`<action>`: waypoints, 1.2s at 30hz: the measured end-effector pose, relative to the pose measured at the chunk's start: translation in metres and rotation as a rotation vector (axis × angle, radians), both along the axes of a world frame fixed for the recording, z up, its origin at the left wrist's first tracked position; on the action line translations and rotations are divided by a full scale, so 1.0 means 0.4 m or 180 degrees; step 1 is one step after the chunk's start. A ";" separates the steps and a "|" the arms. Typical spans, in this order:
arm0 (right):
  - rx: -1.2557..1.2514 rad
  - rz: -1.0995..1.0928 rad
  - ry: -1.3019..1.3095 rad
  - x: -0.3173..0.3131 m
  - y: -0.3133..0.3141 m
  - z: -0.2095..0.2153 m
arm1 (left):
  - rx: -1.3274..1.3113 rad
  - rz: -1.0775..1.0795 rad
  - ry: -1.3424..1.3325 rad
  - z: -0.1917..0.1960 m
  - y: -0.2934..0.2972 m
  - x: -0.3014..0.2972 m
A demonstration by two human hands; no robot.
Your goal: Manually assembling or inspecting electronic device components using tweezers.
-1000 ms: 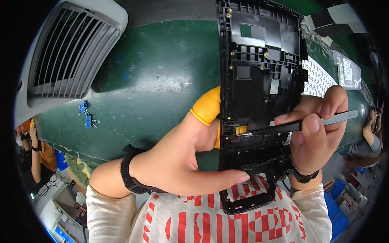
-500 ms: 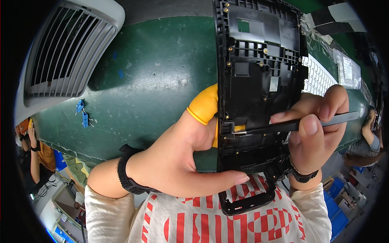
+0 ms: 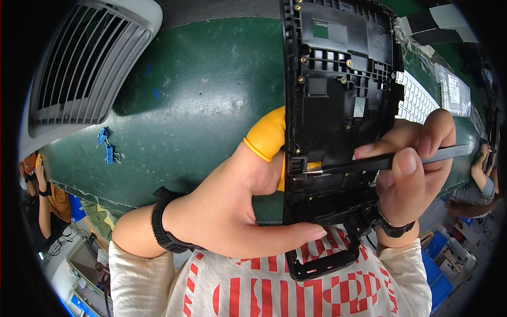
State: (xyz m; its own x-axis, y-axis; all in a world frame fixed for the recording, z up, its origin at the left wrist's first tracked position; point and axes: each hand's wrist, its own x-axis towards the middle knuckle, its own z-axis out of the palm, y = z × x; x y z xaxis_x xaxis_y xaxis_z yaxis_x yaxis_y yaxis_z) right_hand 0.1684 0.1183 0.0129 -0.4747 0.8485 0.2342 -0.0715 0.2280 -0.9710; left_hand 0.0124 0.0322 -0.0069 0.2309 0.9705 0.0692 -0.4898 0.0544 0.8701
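Observation:
My left hand (image 3: 232, 203) grips the left edge of a tall black plastic frame (image 3: 338, 90) with screw bosses and ribs, held upright over the green table. An orange finger cot (image 3: 269, 134) covers the index finger behind the frame's edge; the thumb lies along its lower part. My right hand (image 3: 414, 171) holds black tweezers (image 3: 380, 162) level, pinched between thumb and fingers. The tweezers' tip touches a small slot at the frame's left side, where a bit of yellow shows. A black wristband sits on each wrist.
The green table (image 3: 200, 105) is scuffed. A white slotted grille (image 3: 79, 68) lies at the far left, blue binder clips (image 3: 107, 148) near it. A white keyboard-like part (image 3: 417, 98) and a bagged item (image 3: 453, 92) lie at right. Other people sit at both edges.
The frame and both hands have shifted slightly; the tweezers' tip has slid a little left into the slot at the frame's edge. Grips are unchanged.

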 end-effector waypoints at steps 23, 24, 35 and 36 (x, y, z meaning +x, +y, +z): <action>-0.0034 0.0014 -0.0069 -0.003 0.001 0.002 | -0.0060 -0.0032 -0.0027 0.004 0.000 -0.001; -0.0077 0.0010 -0.0056 -0.004 0.000 0.004 | -0.0181 -0.0035 -0.0134 0.007 0.000 -0.001; -0.0085 0.0200 0.0091 -0.007 -0.001 -0.006 | -0.0477 0.0260 0.0012 0.013 0.008 0.002; -0.0082 0.0229 0.0015 -0.005 -0.002 -0.004 | -0.0543 0.0256 0.0082 0.013 0.008 -0.003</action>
State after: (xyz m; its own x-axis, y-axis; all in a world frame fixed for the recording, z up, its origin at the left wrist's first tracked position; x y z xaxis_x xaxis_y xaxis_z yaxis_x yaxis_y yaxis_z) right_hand 0.1662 0.1176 0.0113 -0.5337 0.8179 0.2151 -0.0913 0.1971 -0.9761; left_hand 0.0113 0.0355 -0.0015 0.1516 0.9831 -0.1027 -0.4761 0.1637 0.8640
